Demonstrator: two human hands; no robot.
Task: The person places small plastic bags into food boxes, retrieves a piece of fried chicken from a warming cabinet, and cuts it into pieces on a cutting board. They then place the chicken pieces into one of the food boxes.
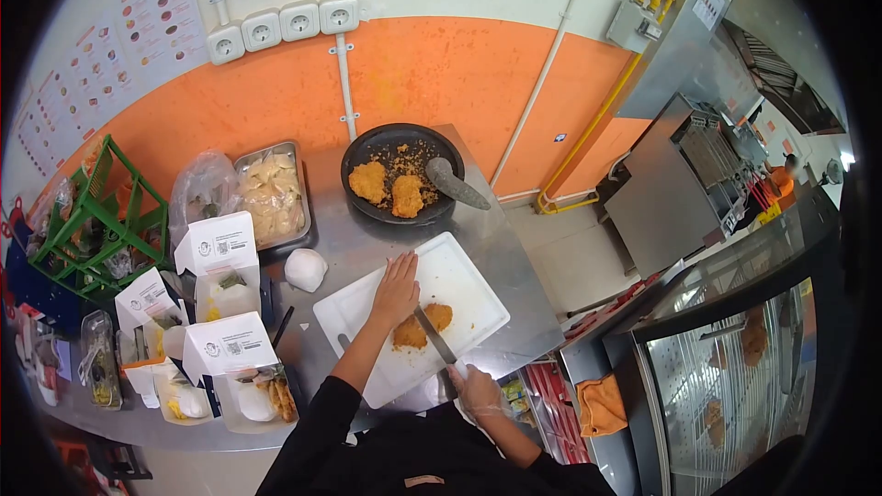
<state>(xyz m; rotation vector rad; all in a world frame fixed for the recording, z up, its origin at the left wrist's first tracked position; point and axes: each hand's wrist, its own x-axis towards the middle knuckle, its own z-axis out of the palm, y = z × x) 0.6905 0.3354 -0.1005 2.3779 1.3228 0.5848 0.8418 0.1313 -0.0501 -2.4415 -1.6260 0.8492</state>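
On the white cutting board (473, 289) lies a piece of golden fried chicken (409, 334). A knife (435, 336) crosses it, its blade pointing up and left over the crust. My right hand (480, 392), in a clear plastic glove, is closed round the knife's white handle near the board's lower edge. Stretched out flat, my left hand (397, 290) rests by the blade's tip, fingers pointing away from me. Beyond the board, a dark stone mortar (356, 149) holds two more breaded pieces, loose crumbs and a grey pestle (457, 186).
Several open food boxes (230, 349) with rice stand at the left. Behind them are a white rounded mound (306, 270), a metal tray (296, 158) of pale pieces and a green plastic rack (96, 220). A glass display case (726, 386) stands right, beside an orange cloth (602, 406).
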